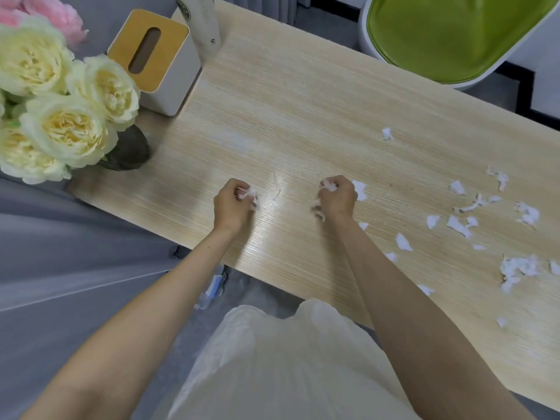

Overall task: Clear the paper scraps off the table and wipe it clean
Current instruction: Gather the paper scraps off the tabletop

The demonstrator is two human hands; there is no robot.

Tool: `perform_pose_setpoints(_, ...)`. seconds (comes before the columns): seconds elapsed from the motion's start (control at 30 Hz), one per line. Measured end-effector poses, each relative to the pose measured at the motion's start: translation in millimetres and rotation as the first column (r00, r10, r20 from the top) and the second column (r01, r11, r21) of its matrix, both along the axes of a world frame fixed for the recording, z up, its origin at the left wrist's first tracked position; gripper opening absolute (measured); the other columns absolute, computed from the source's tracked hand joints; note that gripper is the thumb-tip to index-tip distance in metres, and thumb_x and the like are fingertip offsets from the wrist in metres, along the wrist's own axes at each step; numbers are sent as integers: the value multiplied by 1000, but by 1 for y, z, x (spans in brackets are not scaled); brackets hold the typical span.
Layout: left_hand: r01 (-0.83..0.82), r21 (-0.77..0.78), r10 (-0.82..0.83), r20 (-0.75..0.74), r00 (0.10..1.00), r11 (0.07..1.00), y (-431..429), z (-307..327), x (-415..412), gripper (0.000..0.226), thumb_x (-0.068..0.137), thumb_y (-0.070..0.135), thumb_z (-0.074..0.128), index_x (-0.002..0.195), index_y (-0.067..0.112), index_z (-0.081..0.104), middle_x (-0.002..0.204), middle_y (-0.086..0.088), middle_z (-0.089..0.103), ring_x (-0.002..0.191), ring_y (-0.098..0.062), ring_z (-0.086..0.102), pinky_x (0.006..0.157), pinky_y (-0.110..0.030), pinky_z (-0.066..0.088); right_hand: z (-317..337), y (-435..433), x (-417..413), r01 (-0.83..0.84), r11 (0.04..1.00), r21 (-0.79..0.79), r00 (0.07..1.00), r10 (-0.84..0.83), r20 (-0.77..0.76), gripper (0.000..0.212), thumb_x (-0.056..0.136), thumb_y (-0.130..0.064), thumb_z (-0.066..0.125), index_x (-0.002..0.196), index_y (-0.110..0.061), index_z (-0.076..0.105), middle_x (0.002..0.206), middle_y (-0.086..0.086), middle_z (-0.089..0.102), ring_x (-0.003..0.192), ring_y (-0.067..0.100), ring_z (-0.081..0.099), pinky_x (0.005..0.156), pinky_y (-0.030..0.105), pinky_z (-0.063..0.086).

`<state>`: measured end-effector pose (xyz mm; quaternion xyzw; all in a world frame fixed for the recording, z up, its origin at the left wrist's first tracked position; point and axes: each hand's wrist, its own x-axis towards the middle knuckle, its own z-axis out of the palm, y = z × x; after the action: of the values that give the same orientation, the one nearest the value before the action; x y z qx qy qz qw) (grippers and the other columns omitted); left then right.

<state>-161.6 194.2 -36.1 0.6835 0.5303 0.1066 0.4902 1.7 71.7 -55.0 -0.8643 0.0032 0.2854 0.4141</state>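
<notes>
Desk (303, 101): pale wood, right half littered. Risk: fists loaded, reaching for more could squeeze bits out, drop them over near edge to floor. Loose paper scraps (460, 225) spread well right of right hand (338, 197), one piece just beside its knuckles. Left hand (231, 204) apart from it, both clenched on white paper scraps; how full, hard to tell.

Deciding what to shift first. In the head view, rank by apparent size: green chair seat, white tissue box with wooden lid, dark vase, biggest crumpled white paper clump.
1. Green chair seat, cropped
2. White tissue box with wooden lid
3. Dark vase, partly behind flowers
4. Crumpled white paper clump, close to vase
</notes>
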Motion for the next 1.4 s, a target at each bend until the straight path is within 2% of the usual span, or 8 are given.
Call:
perform_pose_setpoints(0.1, -45, -91, 53, 89, 995, 995, -4, 7, 16, 12, 88, 0, 61, 80, 9, 61, 69, -1, 64, 54, 0, 60, 59, -9, 44, 3, -11, 12, 195, 968, 156, 939, -138, -316, 20, 86, 0, 53, 86, -15, 66, 77, 13, 61, 46, 19, 55, 52, 41, 55)
perform_pose_setpoints(0.23, 27, -142, -3, 168, 986, 990, -33, 17, 52, 17, 85, 5, 66, 75, 18, 65, 75, 5, 64, 72, -10, 58, 73, -29, 50, 13, -16, 13, 430, 854, 292, 785, -194, -588, 8, 90, -3, 59, 91, -7, 67, 76, 6, 57, 47, 8, 54, 59, 24, 48)
perform_pose_setpoints(0.5, 387, 37, -386, 192, 902, 921, -107, 31, 101, 17, 91, 13, 60, 103, 11, 71, 97, -3, 63, 91, -11, 55, 74, -9, 39, 32, -54, 13, 610, 675, 416, 618, -77, -782, 25, 94, -30, 56, 90, -6, 62, 83, 8, 68, 73, 16, 66, 73, 26, 52)
perform_pose_setpoints(0.6, 514, 130, -528, 105, 843, 848, -125, 20, 99, 23, 91, 25, 55, 98, 14, 73, 95, -3, 68, 105, -25, 52, 85, -30, 42, 33, -79, 14, 622, 678, 392, 603, -95, -792, 18, 92, -21, 59, 91, -3, 61, 82, 9, 67, 67, 15, 67, 64, 25, 55)
perform_pose_setpoints(0.77, 314, 31, -315, 144, 938, 949, -131, 10, 84, 24, 99, 16, 46, 118, 16, 59, 122, -2, 39, 118, -17, 40, 102, -26, 36, 36, -106, 8, 594, 733, 331, 616, -151, -773, 11, 88, 5, 58, 99, 3, 59, 93, 14, 63, 58, 11, 60, 44, 19, 46)
perform_pose_setpoints(0.97, 479, 226, -422, -257, 869, 848, -111, -29, 70, 19, 92, 14, 60, 110, 7, 58, 115, -11, 48, 112, -24, 41, 85, -25, 37, 28, -136, 19, 490, 835, 250, 747, -255, -614, 38, 87, -10, 66, 121, 6, 57, 92, 9, 66, 65, 14, 58, 47, 25, 41)
perform_pose_setpoints(1.13, 572, 259, -502, -293, 814, 778, -118, -30, 83, 9, 94, 8, 54, 88, 4, 59, 99, -12, 58, 93, -25, 52, 76, -39, 47, 26, -157, 28, 514, 825, 235, 765, -317, -561, 40, 86, -9, 67, 122, 5, 56, 89, 7, 62, 65, 14, 55, 41, 19, 42)
perform_pose_setpoints(1.4, 533, 235, -515, -137, 846, 813, -179, -28, 105, 11, 88, 13, 67, 82, 9, 58, 119, -6, 39, 110, -18, 35, 86, -28, 41, 19, -174, 30, 542, 808, 232, 758, -349, -551, 44, 84, -6, 68, 124, 4, 54, 99, 11, 65, 73, 15, 59, 57, 25, 46)
